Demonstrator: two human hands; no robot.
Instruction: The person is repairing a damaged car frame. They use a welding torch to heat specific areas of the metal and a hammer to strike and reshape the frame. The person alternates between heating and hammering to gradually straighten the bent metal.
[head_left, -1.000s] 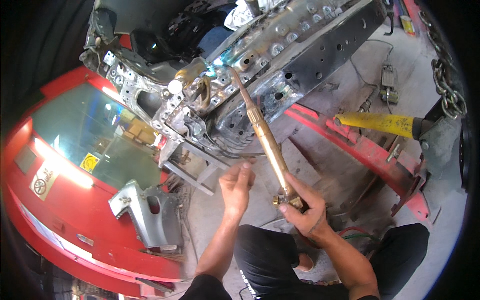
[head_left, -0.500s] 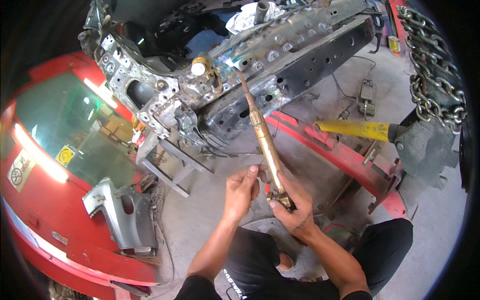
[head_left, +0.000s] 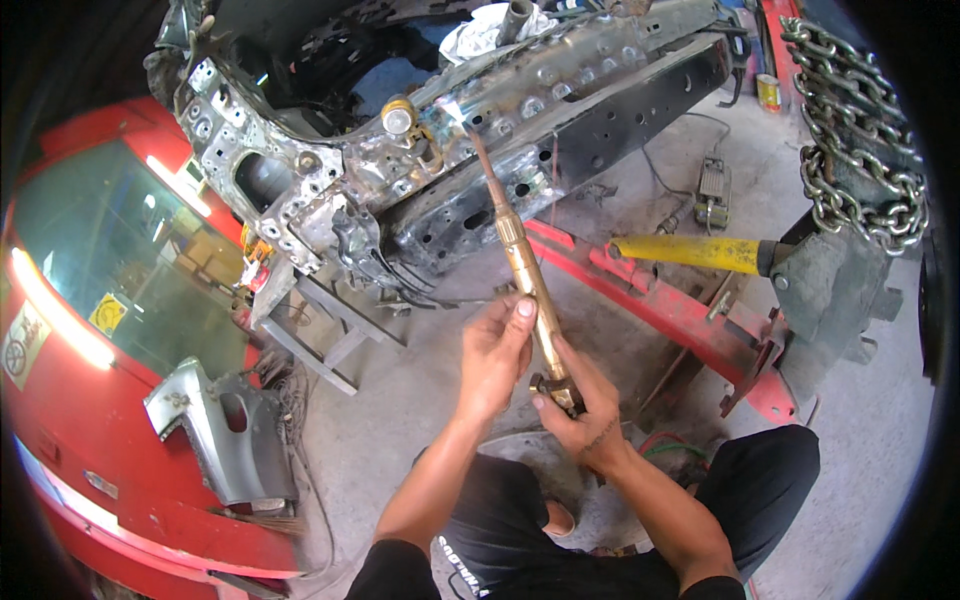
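A brass gas torch (head_left: 522, 262) with a long copper-coloured tip slants up and away from me. My right hand (head_left: 585, 405) is wrapped round its lower end, by the valve knobs. A bright bluish-white flame glows past the tip, against the bare metal rail (head_left: 505, 125) of a car body. My left hand (head_left: 495, 350) is closed beside the torch barrel, thumb up against the brass. What its fingers pinch, if anything, is hidden. A yellow-and-brown clamp-like piece (head_left: 425, 150) with a round pale end sits on the rail left of the flame.
A white cloth (head_left: 490, 30) lies on the rail. Below are a grey metal stand (head_left: 325, 330) and a red beam (head_left: 650, 300) with a yellow cylinder (head_left: 690, 253). Chains (head_left: 865, 140) hang at right. At left are a silver fender (head_left: 215, 430) and a red car (head_left: 110, 400).
My left hand has moved up and right, closer against the torch barrel. The view has shifted slightly, while my right hand keeps the torch pointed at the rail.
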